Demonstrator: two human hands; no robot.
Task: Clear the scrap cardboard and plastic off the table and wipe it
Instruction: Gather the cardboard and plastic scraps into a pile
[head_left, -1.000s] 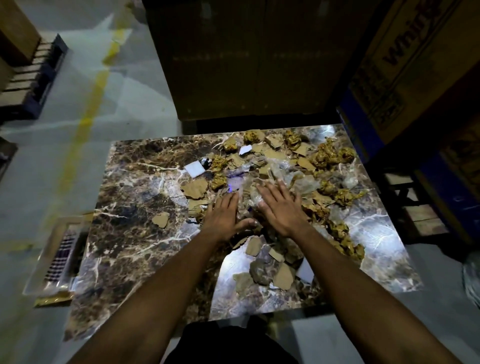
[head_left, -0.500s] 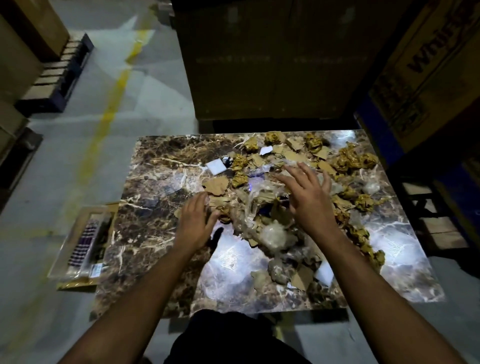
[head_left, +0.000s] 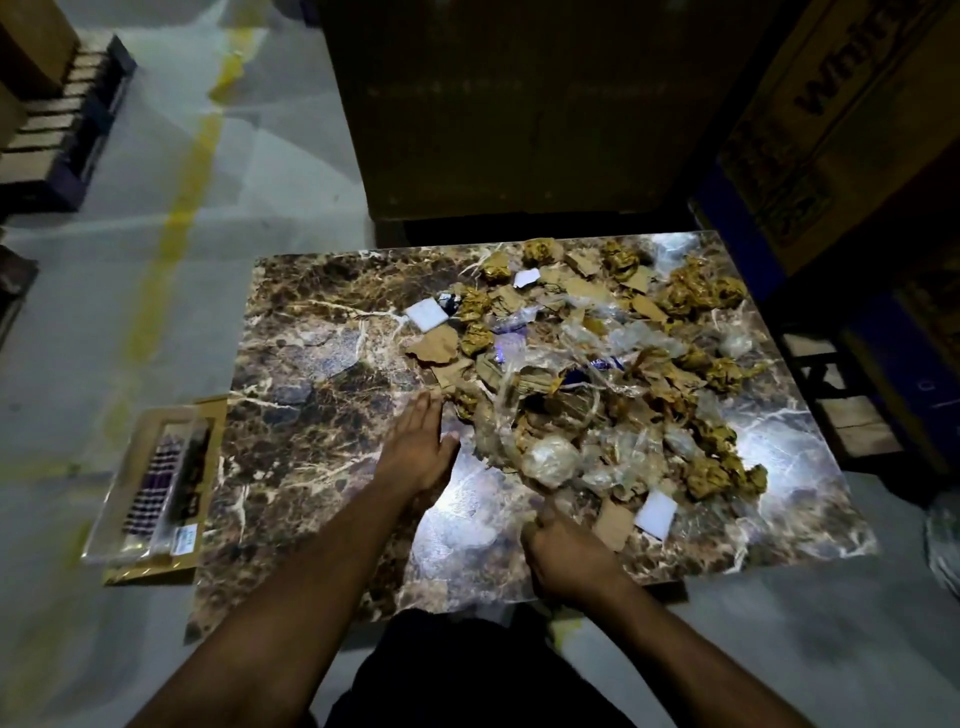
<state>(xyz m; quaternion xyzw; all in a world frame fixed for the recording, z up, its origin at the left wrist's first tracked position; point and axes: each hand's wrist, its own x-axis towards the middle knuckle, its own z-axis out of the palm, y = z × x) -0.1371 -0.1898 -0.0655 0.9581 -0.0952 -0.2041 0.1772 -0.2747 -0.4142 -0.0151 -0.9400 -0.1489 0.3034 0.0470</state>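
Head view: two bare hands are working over the brown marbled desk (head_left: 311, 395). The left hand (head_left: 418, 449) is lying flat, fingers open, beside the heap of tan cardboard scraps and clear plastic (head_left: 587, 384) covering the right half. The right hand (head_left: 569, 553) is sitting curled at the near edge; its grip cannot be told. Two white squares (head_left: 427, 314) are showing.

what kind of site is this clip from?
Most likely a warehouse or stockroom. A yellow line is painted on the bare concrete floor, pallets sit to the left, and big printed shipping cartons stand stacked behind the marble-look table strewn with scrap.
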